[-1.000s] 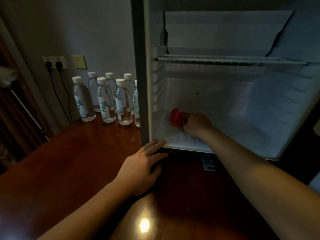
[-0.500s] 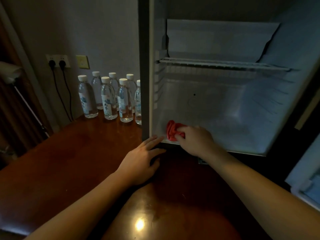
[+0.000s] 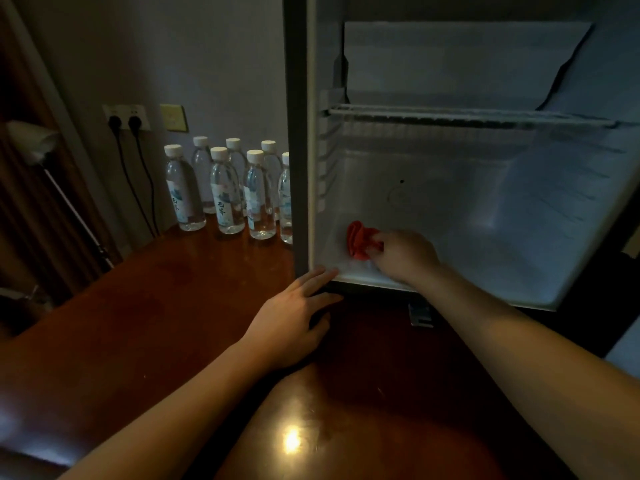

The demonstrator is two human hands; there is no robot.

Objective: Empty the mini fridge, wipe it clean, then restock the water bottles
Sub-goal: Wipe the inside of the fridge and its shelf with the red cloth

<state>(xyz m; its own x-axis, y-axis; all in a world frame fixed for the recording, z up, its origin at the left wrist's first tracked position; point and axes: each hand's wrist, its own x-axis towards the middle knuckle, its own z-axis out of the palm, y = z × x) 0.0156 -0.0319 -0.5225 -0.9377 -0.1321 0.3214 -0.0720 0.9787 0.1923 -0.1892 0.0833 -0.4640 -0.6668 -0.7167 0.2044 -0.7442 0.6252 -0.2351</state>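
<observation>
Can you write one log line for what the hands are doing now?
stage: wiping | right hand: grips red cloth on fridge floor | left hand: flat on table

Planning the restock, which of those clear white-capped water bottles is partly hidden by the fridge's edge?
The rightmost clear white-capped water bottle, front row: the grey fridge side wall cuts it off; the others show whole.

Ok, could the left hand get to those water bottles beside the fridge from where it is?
Probably yes. The left hand lies open on the wooden table, and nothing stands between it and the water bottles, which stand left of the fridge.
</observation>
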